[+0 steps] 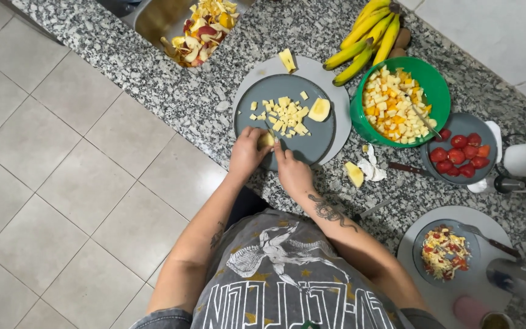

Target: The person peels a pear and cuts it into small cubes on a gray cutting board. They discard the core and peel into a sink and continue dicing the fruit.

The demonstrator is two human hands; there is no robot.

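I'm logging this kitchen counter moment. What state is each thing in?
Left hand: holding a fruit piece on the plate.
Right hand: at the piece; tool hidden.
Diced fruit: piled on plate.
Green bowl: nearly full of cubes.
Bananas: unpeeled.
Strawberries: whole, in grey bowl.
Peels: heaped.

Bright, even light; perhaps slight edge-blur.

knife blade (273, 135) hid btwn hands | sink (153, 15) cut by top edge

Grey plate (312, 143), yellow fruit cubes (287, 116), green bowl (431, 85).
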